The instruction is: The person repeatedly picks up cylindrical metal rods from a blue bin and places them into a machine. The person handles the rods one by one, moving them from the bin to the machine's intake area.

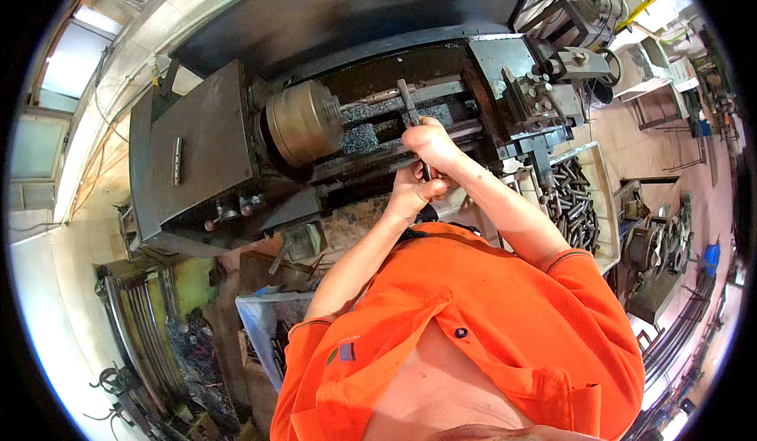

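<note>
My right hand (432,143) is closed round a slim grey metal tool (407,99). Its flat bar sticks out beyond my fingers over the bed of a lathe; I cannot make out its exact kind. Just below, closer to my body, my left hand (416,192) is closed around the dark lower end that shows between my hands. To the left of the tool is the lathe's big round chuck (303,123). Bluish metal chips (360,139) lie on the lathe bed (386,159) under and beside the tool.
Left stands the lathe's headstock (206,117), a small rod (177,161) on top. The carriage and tool post (540,98) are to the right. A bin of short metal pieces (572,192) stands near my right arm, long bars (146,330) at lower left.
</note>
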`<move>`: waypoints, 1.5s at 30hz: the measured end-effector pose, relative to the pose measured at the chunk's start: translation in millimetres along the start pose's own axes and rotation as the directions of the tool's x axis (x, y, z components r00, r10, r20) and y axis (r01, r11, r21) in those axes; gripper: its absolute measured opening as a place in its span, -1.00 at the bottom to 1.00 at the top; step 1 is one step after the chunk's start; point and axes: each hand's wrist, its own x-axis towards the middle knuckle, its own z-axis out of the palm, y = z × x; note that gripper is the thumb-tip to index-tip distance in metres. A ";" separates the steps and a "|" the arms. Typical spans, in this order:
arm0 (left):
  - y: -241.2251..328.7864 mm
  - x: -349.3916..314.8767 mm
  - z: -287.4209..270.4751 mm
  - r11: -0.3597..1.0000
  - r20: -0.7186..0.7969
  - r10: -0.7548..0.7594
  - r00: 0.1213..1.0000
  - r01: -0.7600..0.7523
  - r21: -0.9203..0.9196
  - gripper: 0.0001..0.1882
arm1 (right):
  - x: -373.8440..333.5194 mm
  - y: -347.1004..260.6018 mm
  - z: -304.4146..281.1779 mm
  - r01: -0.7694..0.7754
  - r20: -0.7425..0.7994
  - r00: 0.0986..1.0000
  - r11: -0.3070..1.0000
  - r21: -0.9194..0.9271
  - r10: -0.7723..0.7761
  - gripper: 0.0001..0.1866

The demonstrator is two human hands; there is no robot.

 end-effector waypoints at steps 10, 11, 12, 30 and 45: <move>14.1 -11.6 -19.8 0.989 -0.029 -0.009 1.000 0.013 0.148 -0.59 | 5.0 -6.2 22.4 0.093 0.121 0.990 0.984 -0.152 -0.075 -0.77; 15.2 -9.6 -18.2 0.987 -0.014 -0.011 1.000 0.013 0.161 -0.62 | 5.7 -4.1 18.6 0.084 0.122 0.990 0.989 -0.119 -0.070 -0.79; 13.2 -5.8 -13.4 0.986 0.001 -0.016 1.000 0.016 0.167 -0.63 | 6.1 -1.4 12.4 0.075 0.124 0.990 0.994 -0.085 -0.064 -0.81; 9.6 -4.7 1.3 0.990 0.013 0.002 1.000 -0.003 0.142 -0.59 | -7.0 -9.7 -2.7 0.013 0.110 0.994 0.993 0.118 -0.026 -0.90; -10.3 10.4 9.4 0.999 0.064 0.013 0.998 -0.010 -0.038 -0.67 | 8.9 15.1 -25.0 0.009 0.050 0.999 0.995 0.099 -0.014 -0.87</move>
